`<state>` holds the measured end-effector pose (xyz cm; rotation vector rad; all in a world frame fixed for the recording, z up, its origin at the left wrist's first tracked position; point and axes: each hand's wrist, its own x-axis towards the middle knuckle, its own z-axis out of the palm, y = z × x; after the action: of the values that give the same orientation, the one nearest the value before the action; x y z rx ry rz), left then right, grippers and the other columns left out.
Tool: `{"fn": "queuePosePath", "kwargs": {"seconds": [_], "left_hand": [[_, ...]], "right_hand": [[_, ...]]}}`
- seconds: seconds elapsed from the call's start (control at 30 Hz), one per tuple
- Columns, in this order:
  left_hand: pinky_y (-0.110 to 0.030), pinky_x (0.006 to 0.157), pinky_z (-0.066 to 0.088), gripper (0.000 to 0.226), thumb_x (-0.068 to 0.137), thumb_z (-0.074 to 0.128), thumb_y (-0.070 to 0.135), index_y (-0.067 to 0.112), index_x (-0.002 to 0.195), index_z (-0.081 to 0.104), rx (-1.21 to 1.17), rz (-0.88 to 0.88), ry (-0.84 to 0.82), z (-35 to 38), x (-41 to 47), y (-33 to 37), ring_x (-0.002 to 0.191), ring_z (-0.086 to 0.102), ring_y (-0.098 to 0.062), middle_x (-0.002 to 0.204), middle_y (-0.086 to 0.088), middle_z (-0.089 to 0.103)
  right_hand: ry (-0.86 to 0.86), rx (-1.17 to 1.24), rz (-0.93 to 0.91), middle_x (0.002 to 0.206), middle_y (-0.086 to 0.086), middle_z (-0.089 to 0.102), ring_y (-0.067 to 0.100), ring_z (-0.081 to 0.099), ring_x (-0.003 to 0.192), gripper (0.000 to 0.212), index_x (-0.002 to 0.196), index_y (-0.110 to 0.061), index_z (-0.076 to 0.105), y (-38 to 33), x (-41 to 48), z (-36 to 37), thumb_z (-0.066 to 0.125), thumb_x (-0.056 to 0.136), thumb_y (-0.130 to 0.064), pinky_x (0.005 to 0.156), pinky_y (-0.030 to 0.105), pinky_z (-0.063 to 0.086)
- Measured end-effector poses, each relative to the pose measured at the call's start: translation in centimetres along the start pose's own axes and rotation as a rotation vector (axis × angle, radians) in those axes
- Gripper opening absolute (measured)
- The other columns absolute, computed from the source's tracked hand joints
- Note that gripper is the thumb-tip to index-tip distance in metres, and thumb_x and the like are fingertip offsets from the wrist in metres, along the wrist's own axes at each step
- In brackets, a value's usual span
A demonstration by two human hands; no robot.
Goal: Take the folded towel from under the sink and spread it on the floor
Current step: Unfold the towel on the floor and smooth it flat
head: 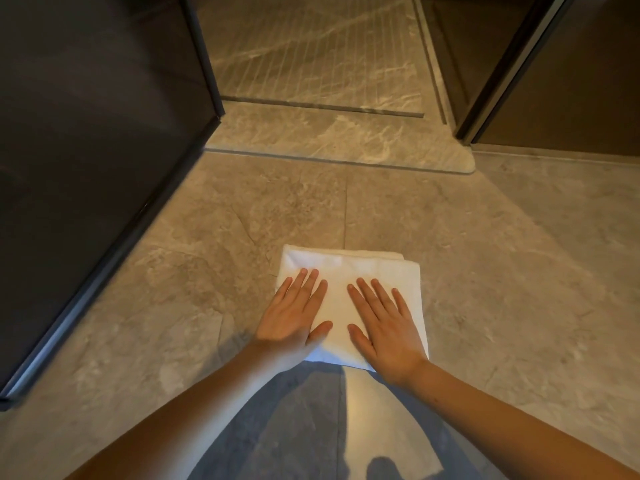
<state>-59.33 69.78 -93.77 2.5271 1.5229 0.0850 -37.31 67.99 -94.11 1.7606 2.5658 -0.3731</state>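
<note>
While the folded towel [349, 292] lies on the floor [502, 271], left hand [294, 315] and right hand [384, 327] press it, fingers straight.

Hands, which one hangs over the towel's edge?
The left hand: its outer side passes the left edge of the towel; the right hand lies within it.

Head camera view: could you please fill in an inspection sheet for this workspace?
Surface: grey marbled tile floor.
Job's things: white towel lies on the floor, folded, not yet spread.
Clutter: nothing seen.
Hands: left hand and right hand rest flat on the towel, fingers straight.
Cables: nothing seen.
Surroundings: dark panel at left, stone step ahead, door frame at right.
</note>
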Motion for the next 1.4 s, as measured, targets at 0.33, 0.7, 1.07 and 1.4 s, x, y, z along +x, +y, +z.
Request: {"fn": "queuePosePath", "kwargs": {"seconds": [0.33, 0.7, 1.07, 1.4], "left_hand": [[-0.044, 0.108, 0.029, 0.063, 0.090, 0.060, 0.039, 0.018, 0.144, 0.037, -0.181, -0.107, 0.086, -4.8, 5.9, -5.4, 0.136, 0.024, -0.029, 0.148, -0.009, 0.035], [-0.037, 0.091, 0.040, 0.056, 0.081, 0.071, 0.040, 0.014, 0.128, 0.057, -0.269, -0.238, -0.088, -5.2, 8.7, -5.9, 0.114, 0.048, -0.029, 0.118, -0.008, 0.058], [-0.022, 0.066, 0.053, 0.021, 0.074, 0.082, 0.019, 0.022, 0.093, 0.072, -0.890, -0.236, 0.046, -9.1, 5.3, -4.8, 0.082, 0.066, -0.004, 0.090, 0.005, 0.071], [-0.009, 0.068, 0.048, 0.023, 0.076, 0.079, 0.024, 0.035, 0.095, 0.071, -1.048, -0.185, 0.113, -11.6, -0.5, -1.4, 0.091, 0.063, 0.006, 0.096, 0.021, 0.070]], "right_hand": [[0.005, 0.252, -0.024, 0.155, 0.001, 0.033, 0.022, 0.022, 0.145, 0.071, 0.151, -0.022, 0.027, 5.1, 6.5, -6.3, 0.060, 0.091, -0.044, 0.114, 0.034, 0.020], [-0.165, 0.259, 0.073, 0.125, 0.004, 0.056, 0.023, 0.046, 0.121, 0.074, 0.137, -0.020, 0.050, 6.9, 10.8, -5.8, 0.075, 0.075, -0.051, 0.095, 0.031, 0.039], [0.022, 0.477, -0.010, 0.081, -0.011, 0.067, 0.008, 0.061, 0.075, 0.017, 0.083, -0.028, 0.068, 5.6, 6.8, -10.7, 0.080, 0.074, -0.036, 0.064, 0.029, 0.044], [0.015, 0.901, 0.005, 0.085, -0.003, 0.076, 0.012, 0.070, 0.079, 0.020, 0.089, -0.014, 0.077, 3.3, -0.9, -13.7, 0.084, 0.071, -0.021, 0.069, 0.025, 0.055]]}}
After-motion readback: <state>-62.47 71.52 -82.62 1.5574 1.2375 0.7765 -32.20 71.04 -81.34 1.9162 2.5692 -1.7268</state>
